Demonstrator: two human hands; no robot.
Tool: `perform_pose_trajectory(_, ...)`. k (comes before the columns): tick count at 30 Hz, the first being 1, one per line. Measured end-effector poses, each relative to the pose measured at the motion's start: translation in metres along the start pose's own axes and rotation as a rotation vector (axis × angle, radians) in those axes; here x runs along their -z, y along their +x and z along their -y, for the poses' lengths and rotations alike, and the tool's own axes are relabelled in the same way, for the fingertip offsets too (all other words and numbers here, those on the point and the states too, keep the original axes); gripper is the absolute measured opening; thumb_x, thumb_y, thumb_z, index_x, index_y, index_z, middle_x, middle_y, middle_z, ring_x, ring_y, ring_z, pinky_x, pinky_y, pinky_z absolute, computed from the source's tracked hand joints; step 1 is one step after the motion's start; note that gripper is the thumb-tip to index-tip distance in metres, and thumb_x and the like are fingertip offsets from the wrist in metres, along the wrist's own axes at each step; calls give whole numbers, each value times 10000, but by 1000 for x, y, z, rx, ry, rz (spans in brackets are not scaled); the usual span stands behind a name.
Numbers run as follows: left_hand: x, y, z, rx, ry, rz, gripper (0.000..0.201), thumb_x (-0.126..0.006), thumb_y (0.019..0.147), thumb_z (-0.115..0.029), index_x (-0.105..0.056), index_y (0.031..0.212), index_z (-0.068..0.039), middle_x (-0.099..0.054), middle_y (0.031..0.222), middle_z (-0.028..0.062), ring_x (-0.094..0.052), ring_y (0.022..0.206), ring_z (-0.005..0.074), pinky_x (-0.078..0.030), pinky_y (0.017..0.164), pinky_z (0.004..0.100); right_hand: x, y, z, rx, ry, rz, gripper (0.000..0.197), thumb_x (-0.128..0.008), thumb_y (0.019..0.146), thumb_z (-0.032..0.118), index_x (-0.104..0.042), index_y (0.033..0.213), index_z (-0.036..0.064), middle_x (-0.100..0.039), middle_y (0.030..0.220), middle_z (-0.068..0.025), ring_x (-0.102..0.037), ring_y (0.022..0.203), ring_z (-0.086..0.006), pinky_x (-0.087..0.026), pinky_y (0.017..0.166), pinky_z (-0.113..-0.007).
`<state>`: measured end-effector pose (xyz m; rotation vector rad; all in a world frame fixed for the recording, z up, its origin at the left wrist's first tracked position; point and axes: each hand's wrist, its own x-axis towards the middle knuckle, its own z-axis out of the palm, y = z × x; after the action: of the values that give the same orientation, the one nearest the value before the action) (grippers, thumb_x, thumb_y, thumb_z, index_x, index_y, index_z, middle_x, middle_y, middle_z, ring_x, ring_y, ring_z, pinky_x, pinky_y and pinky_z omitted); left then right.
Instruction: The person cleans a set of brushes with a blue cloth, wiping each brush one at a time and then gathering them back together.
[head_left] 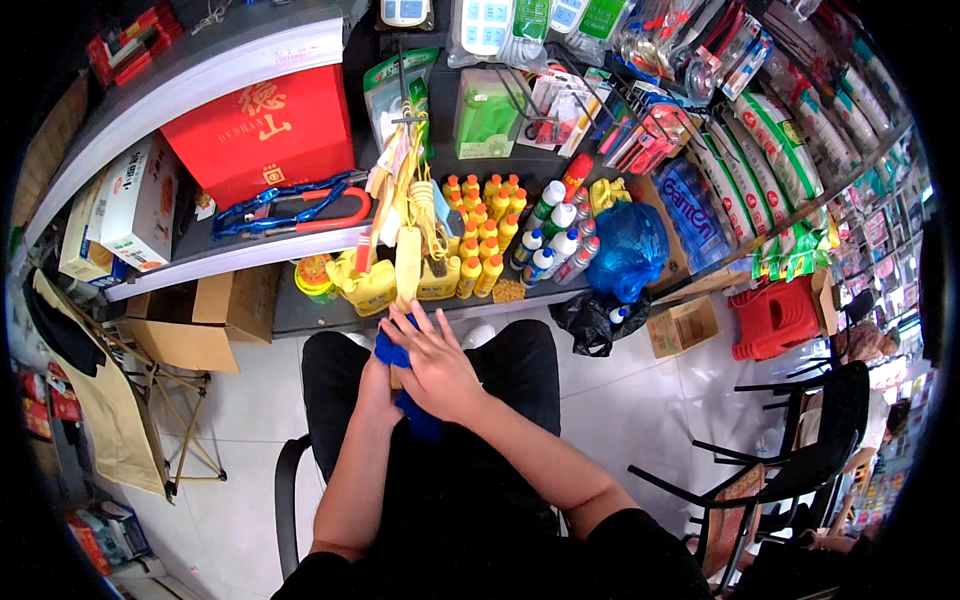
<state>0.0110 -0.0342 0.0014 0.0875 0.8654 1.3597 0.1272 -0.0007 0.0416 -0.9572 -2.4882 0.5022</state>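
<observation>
In front of my lap, a bunched blue cloth (420, 422) shows between my two hands, its soft fuzzy folds coming out above and below them. My left hand (376, 392) is closed around it from the left, its fingers mostly hidden. Across the top lies my right hand (438, 368), fingers stretched out and slightly apart, palm against the cloth. A small tan patch between the hands is too covered to name. Just beyond my fingertips hangs a pale yellow long-handled brush (408, 262), in a bunch of similar ones on a hook.
Rows of yellow bottles (490, 235) and several spray cans (545, 225) stand on the low shelf ahead. A blue plastic bag (628, 250) and a black bag (585, 325) are to the right. An open cardboard box (210, 310) sits left; black chairs (790, 470) stand right.
</observation>
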Motion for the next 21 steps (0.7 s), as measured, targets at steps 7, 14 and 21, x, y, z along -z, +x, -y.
perform_pose_trajectory(7,-10,-5,-9,-41,50,85,439,-364,974,-430,-416,1298,-138,-571,1150,49,-582,1017,168,-480,857,336,-1,37,-30,-62,-101,-156,496,-482,872,249,-433,1324,51,-308,1452,-124,-191,1359,-387,-158,1092,-534)
perform_pose_trajectory(14,-6,1,-7,-186,105,58,421,-341,999,-340,-371,1338,-93,-521,1235,77,-532,1109,184,-445,923,319,-9,11,-5,-37,212,-138,550,-512,846,160,-370,1344,-23,-277,1445,-201,-212,1328,-448,-220,1081,-489)
perform_pose_trajectory(21,-5,4,1,-90,-45,104,317,-357,996,-273,-427,1258,-109,-548,1150,77,-570,1026,172,-477,877,306,2,-10,3,25,51,-226,498,-630,729,102,-547,1218,51,-447,1294,-140,-448,1112,-354,-382,970,-427)
